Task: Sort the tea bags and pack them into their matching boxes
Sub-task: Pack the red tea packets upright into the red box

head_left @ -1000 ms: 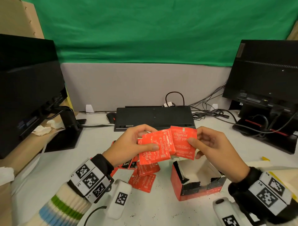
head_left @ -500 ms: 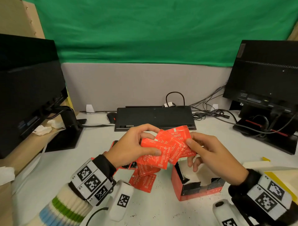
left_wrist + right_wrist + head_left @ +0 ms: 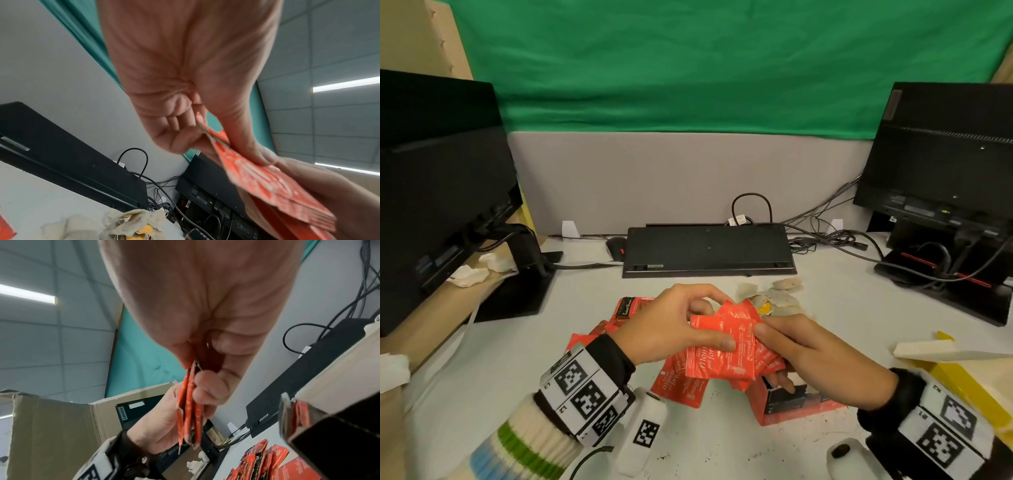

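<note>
Both hands hold one fan of several red tea bags above the desk. My left hand pinches the fan from the left, thumb on top. My right hand grips its right side, thumb on the front packet. The left wrist view shows the red tea bags pinched between thumb and fingers; the right wrist view shows the red tea bags edge-on. The open red box stands just below, partly hidden by my right hand. More red tea bags lie on the desk under my left hand.
Beige unwrapped tea bags lie in a heap behind my hands. A yellow box with a pale flap sits at the right edge. A black keyboard, cables and two monitors stand further back.
The two separate handfuls of red tea bags have been brought together into one fan, and both hands have lowered it toward the red box.
</note>
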### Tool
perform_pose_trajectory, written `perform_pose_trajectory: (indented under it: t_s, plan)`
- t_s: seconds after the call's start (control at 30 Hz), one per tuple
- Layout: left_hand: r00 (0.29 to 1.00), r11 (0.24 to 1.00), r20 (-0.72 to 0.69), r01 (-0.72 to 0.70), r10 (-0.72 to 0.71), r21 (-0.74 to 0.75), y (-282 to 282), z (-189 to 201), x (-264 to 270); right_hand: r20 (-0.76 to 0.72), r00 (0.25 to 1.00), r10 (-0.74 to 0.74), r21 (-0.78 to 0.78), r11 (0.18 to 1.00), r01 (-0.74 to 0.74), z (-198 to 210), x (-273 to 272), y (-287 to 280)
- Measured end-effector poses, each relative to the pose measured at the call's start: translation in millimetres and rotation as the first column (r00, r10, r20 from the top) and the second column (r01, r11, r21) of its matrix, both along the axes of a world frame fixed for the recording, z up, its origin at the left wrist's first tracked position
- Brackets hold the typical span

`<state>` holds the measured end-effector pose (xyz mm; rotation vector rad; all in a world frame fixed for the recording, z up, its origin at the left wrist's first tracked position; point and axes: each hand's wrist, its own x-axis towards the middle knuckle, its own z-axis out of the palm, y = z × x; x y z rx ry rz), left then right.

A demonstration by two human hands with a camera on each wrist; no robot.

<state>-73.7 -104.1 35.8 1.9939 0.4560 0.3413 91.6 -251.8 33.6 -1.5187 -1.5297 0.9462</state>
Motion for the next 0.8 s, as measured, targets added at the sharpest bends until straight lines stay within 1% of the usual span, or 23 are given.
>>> perform_pose_trajectory:
  t_s: [0.07,0.17,0.23,0.3,0.37,0.43,0.47,0.57,0.63,0.7,0.77,0.8]
  plan:
    - [0.999,0.999,-0.026,0.031,-0.031,0.02,-0.7,-0.2,0.3,-0.014,0.999,0.03,-0.022,0.999,-0.031,2.8,-2.8,-1.6]
    - [0.998,0.995,-0.033,0.059,-0.057,0.081,-3.4,-1.0,1.1,0.03,0.999,0.041,-0.006,0.999,-0.041,2.8,-3.5,-1.6]
    - [0.999,0.996,0.023,0.023,-0.026,0.089,-7.8,1.6,1.5,0.001,1.0,0.01,0.013,1.0,-0.01,-0.2,-1.9,0.4]
    - [0.993,0.998,0.115,0.002,-0.009,0.059,-10.7,4.9,1.8,-0.083,0.995,-0.051,0.041,0.998,0.055,-2.0,0.2,2.1]
    - [0.982,0.998,0.188,0.033,-0.024,-0.046,-13.3,10.1,0.4,-0.21,0.969,-0.129,0.071,0.987,0.147,-1.5,0.4,3.2]
    - [0.977,0.987,0.206,0.077,-0.047,-0.139,-16.0,13.3,-1.2,-0.339,0.921,-0.195,0.085,0.968,0.236,-1.6,-1.3,3.8]
    - [0.978,0.983,0.201,0.087,-0.054,-0.161,-17.1,12.8,-0.8,-0.397,0.893,-0.213,0.079,0.961,0.264,-2.0,-3.2,4.0]
    - [0.981,0.97,0.191,0.086,-0.042,-0.227,-22.7,7.4,2.0,-0.517,0.83,-0.209,0.039,0.963,0.267,-2.7,-11.6,3.5]
    - [0.981,0.942,0.194,0.083,-0.019,-0.324,-26.3,2.6,4.9,-0.535,0.823,-0.191,0.018,0.971,0.237,-4.1,-17.3,2.3]
    - [0.981,0.872,0.195,0.083,0.014,-0.482,-29.7,1.3,8.6,-0.524,0.83,-0.193,-0.003,0.974,0.224,-5.3,-21.7,1.0]
    - [0.985,0.808,0.174,0.087,0.019,-0.583,-33.9,2.7,11.1,-0.478,0.846,-0.237,-0.016,0.965,0.261,-5.1,-24.4,0.0]
    - [0.986,0.797,0.166,0.075,0.032,-0.599,-34.7,3.5,11.0,-0.421,0.864,-0.277,-0.011,0.954,0.3,-4.7,-24.3,0.1]
